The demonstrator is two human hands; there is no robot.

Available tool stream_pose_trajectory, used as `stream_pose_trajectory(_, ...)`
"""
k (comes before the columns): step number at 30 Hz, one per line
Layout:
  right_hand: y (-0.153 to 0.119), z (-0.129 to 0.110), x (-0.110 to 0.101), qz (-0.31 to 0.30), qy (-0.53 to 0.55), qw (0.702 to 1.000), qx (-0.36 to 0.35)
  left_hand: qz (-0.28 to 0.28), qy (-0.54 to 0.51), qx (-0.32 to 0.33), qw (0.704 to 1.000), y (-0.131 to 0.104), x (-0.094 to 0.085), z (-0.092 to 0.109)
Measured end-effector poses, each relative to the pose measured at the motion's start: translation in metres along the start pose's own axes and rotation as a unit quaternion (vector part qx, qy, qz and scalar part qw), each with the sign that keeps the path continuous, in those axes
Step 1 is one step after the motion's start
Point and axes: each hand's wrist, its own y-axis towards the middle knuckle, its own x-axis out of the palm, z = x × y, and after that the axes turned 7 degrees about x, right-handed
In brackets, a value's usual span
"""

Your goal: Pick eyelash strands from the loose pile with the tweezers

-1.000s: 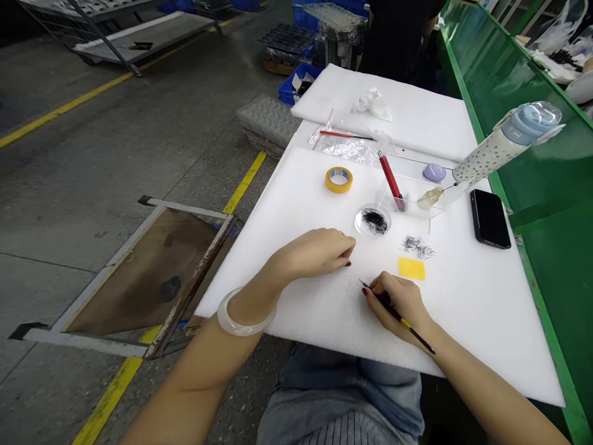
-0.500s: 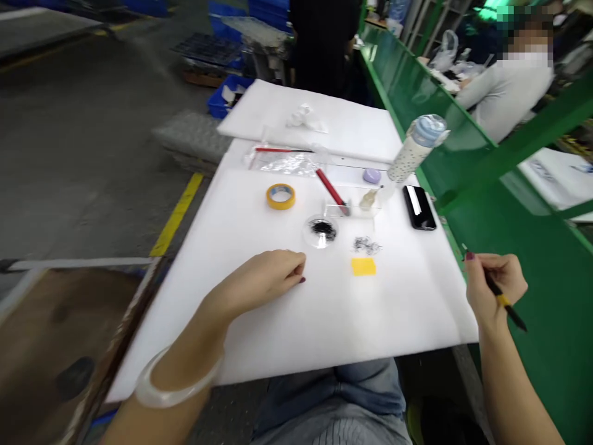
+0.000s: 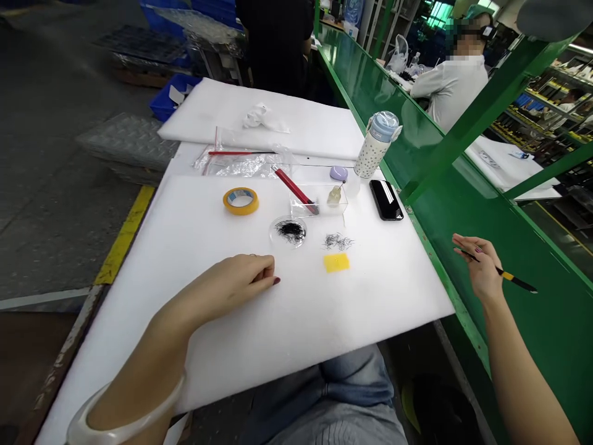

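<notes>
Softly matte and faintly dimpled, the white foam sheet (image 3: 296,321) fills the middle of the frame, its far edge butting a second foam slab (image 3: 315,127) in the upper centre; on it we see a flat ring of yellow tape (image 3: 240,201), a clear round dish (image 3: 288,232) holding a tangle of fine black fibres, a looser tuft of black fibres (image 3: 338,241) beside it, and just below that a small yellow square (image 3: 336,262); a glossy black phone (image 3: 386,199) lies near the green rail (image 3: 458,321) at right. Our left hand (image 3: 231,285) rests knuckles-up on the foam at centre left, fingers curled loosely under with a dark-painted nail touching the sheet, gripping nothing we can make out; our right hand (image 3: 479,266) hangs off the sheet at the right, over the green bench, fingers half open, a thin black tool with a yellow band (image 3: 507,276) pinched between them; its tip is too fine to read, and the bangle (image 3: 120,420) at lower left is cut by the frame edge.
</notes>
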Motion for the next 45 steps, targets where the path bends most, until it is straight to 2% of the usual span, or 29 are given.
stream_pose_trajectory(7, -0.005, -0.006, -0.003, 0.037, 0.025, 0.999, -0.001, -0.005, 0.006, -0.001, 1.000, -0.001, 0.002, -0.003)
stream_pose_trajectory(11, -0.014, -0.016, 0.014, 0.074, 0.025, 0.997, -0.009, -0.006, 0.002, -0.001, 1.000, -0.002, -0.001, 0.001)
stream_pose_trajectory(13, -0.028, -0.030, 0.036, 0.022, -0.004, 1.000, -0.005, -0.007, 0.000, 0.001, 1.000, -0.002, -0.002, 0.004)
stream_pose_trajectory(15, -0.044, -0.048, 0.065, -0.101, -0.083, 0.991, -0.021, -0.007, -0.002, 0.000, 1.000, -0.003, -0.003, 0.005)
stream_pose_trajectory(17, -0.061, -0.064, 0.095, -0.241, -0.149, 0.957, -0.065, -0.006, -0.004, -0.002, 1.000, -0.003, -0.003, 0.005)
stream_pose_trajectory(18, -0.069, -0.069, 0.110, -0.287, -0.155, 0.941, -0.088, -0.005, -0.005, -0.004, 1.000, -0.003, -0.003, 0.005)
stream_pose_trajectory(20, -0.081, -0.071, 0.132, -0.319, -0.138, 0.931, -0.112, -0.004, -0.006, -0.006, 1.000, -0.003, -0.003, 0.004)
stream_pose_trajectory(22, -0.088, -0.064, 0.145, -0.284, -0.111, 0.945, -0.115, -0.005, -0.009, -0.005, 1.000, -0.003, -0.003, 0.003)
stream_pose_trajectory(25, -0.093, -0.045, 0.145, -0.203, -0.088, 0.969, -0.107, -0.005, -0.008, -0.004, 1.000, -0.003, -0.003, 0.002)
stream_pose_trajectory(27, -0.094, -0.035, 0.139, -0.184, -0.090, 0.974, -0.096, -0.002, -0.004, -0.007, 1.000, -0.003, -0.002, 0.003)
stream_pose_trajectory(32, -0.098, -0.031, 0.133, -0.217, -0.085, 0.969, -0.078, -0.004, 0.009, -0.017, 1.000, -0.003, -0.001, 0.002)
stream_pose_trajectory(45, -0.097, -0.033, 0.139, -0.223, -0.102, 0.965, -0.097, -0.015, 0.016, -0.017, 1.000, -0.001, -0.004, 0.006)
